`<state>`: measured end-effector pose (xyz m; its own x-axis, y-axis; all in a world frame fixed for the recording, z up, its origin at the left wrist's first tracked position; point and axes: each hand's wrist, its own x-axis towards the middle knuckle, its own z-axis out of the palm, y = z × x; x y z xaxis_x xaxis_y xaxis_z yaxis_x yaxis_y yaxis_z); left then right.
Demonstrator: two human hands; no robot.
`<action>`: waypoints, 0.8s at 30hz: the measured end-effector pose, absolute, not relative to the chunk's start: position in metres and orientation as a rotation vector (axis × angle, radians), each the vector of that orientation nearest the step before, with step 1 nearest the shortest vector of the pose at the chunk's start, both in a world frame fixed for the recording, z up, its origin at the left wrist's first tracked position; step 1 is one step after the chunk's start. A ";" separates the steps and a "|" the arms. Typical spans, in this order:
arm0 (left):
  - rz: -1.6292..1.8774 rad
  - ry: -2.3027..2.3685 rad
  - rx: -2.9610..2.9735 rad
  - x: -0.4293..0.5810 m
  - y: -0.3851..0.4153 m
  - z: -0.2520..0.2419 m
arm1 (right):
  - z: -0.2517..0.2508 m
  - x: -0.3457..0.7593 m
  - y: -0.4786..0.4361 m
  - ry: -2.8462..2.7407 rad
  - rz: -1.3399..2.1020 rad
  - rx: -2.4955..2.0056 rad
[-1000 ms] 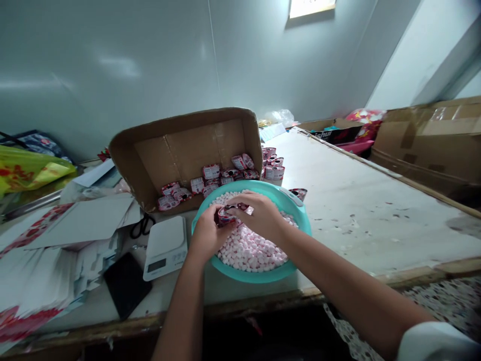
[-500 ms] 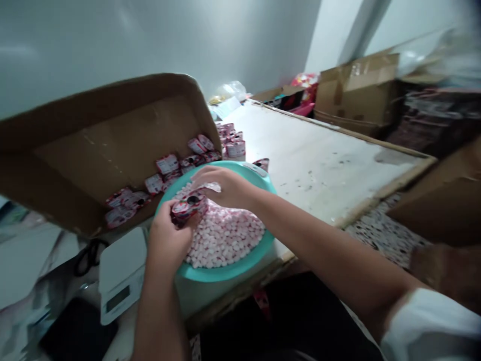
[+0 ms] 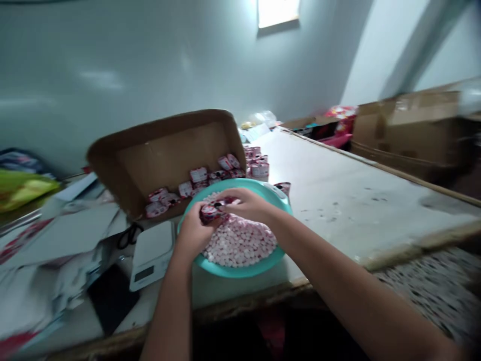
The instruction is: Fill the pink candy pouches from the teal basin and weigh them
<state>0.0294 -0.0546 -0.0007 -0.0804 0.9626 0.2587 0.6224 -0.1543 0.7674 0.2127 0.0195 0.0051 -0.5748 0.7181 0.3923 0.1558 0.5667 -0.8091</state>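
Observation:
A turquoise basin (image 3: 240, 271) stands on the table, filled with small pale pink-white pieces (image 3: 244, 243) like candies. My left hand (image 3: 195, 225) is wrapped round a red-and-white printed packet (image 3: 211, 212) above the basin's left side. A dark round spot shows on the packet's upper face. My right hand (image 3: 248, 204) reaches over the basin from the right, fingers curled down close to the packet. Something reddish and white shows under those fingers, too blurred to name. Behind the basin, a cardboard box (image 3: 165, 150) tipped on its side holds several similar packets (image 3: 199, 175).
More packets (image 3: 258, 163) are piled right of the box, and another packet (image 3: 283, 188) lies behind the basin's rim. A white kitchen scale (image 3: 153, 250), black scissors (image 3: 130, 235) and a dark flat square (image 3: 112, 298) lie left. Large cartons (image 3: 406, 125) stand beyond the table's far edge.
The view has shifted, so the basin and box sit further right and lower. My right hand's fingers have come closer to the packet; my left hand still holds it.

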 end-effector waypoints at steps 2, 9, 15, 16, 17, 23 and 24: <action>1.109 1.687 1.805 0.029 -0.055 0.000 | 0.000 0.215 0.021 -1.996 1.019 -0.746; 1.171 1.662 1.815 0.032 -0.055 -0.005 | 0.005 0.212 0.014 -1.965 1.075 -0.813; 1.438 1.774 1.806 0.006 -0.050 0.001 | 0.015 0.219 0.009 -1.927 0.876 -1.139; 1.483 1.881 1.809 -0.008 -0.052 0.003 | 0.017 0.220 0.010 -1.950 0.846 -1.190; 1.493 2.015 1.815 -0.024 -0.055 0.006 | 0.018 0.219 0.012 -1.993 0.829 -1.234; 1.153 2.067 1.718 -0.120 -0.052 0.006 | 0.035 0.182 0.045 -2.561 0.904 -1.362; 1.049 1.926 1.707 -0.131 -0.047 0.005 | 0.041 0.171 0.052 -2.656 0.902 -1.373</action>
